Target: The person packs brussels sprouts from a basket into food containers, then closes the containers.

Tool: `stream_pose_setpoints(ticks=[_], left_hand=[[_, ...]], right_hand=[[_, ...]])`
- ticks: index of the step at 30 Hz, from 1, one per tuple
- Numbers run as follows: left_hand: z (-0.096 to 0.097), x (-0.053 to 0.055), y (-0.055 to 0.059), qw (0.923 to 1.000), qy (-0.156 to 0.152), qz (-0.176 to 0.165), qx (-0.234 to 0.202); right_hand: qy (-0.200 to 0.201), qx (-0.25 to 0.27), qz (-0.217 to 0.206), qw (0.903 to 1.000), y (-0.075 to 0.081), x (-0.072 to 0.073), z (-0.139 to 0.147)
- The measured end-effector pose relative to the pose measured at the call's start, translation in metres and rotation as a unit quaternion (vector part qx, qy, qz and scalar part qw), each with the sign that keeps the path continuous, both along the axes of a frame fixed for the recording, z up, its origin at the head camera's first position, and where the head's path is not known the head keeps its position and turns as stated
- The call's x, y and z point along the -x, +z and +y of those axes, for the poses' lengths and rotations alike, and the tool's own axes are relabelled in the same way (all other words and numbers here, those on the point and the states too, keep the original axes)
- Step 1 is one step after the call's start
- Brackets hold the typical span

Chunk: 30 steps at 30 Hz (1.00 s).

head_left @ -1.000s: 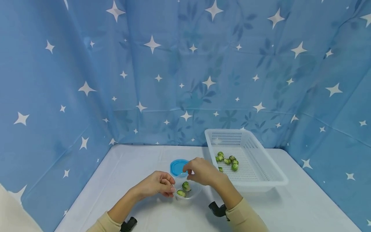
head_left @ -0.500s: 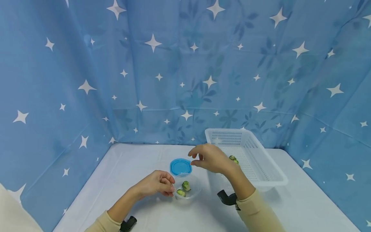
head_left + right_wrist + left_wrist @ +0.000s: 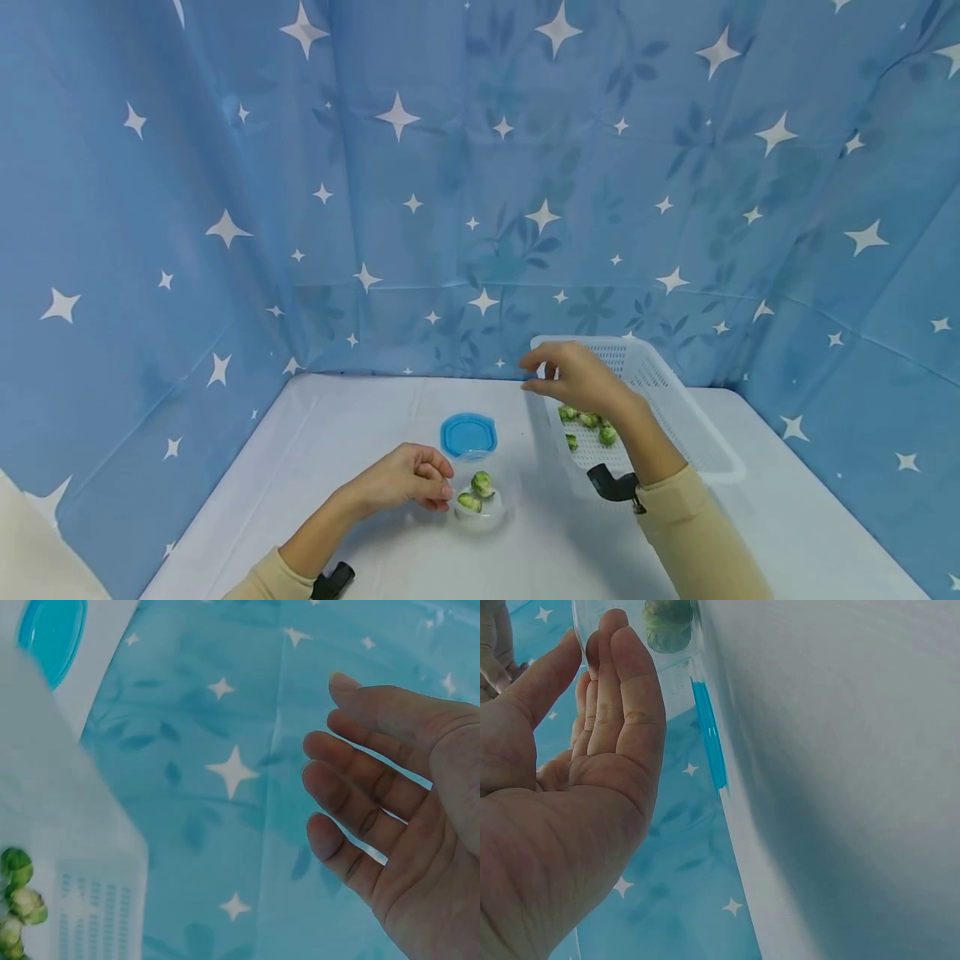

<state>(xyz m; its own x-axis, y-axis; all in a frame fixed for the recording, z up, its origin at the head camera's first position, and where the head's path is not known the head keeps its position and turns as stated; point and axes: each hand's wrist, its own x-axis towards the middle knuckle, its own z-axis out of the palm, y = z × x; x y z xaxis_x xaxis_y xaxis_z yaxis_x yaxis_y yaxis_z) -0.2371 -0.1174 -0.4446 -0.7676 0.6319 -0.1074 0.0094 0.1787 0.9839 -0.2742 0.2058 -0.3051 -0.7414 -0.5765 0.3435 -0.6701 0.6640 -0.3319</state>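
Observation:
At the front middle of the table sits a small clear plastic container [image 3: 480, 518] with Brussels sprouts [image 3: 482, 484] in it, two of them showing. My left hand [image 3: 416, 477] holds its left side; in the left wrist view the rim lies between the thumb and fingertips. Over the left edge of a white perforated basket [image 3: 701, 450] hovers my right hand [image 3: 577, 377], fingers loosely bent and holding nothing. Several more sprouts [image 3: 607, 435] lie on the basket's floor, partly hidden by the right hand and forearm.
A blue lid [image 3: 468, 436] lies flat just behind the container. The table [image 3: 360, 417] has a white cover. A blue star-patterned curtain [image 3: 450, 250] closes off the back and both sides. Black camera mounts [image 3: 611, 483] sit at the wrists.
My right hand has left the container and moved right and back to above the basket's edge. The left hand stays at the container.

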Motion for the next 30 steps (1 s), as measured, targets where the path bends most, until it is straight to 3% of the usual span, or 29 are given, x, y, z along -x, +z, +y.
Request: stream_pose_setpoints(ticks=[13,30], left_hand=[[0.001,-0.001,0.0,1.0,0.003,0.0,0.0],[0.002,0.0,0.0,0.9999,0.009,-0.007,0.006]], right_hand=[[-0.065,0.029,-0.069,0.995,-0.016,0.041,0.042],[-0.126,0.055,-0.095,0.9859,-0.042,0.076,0.068]])
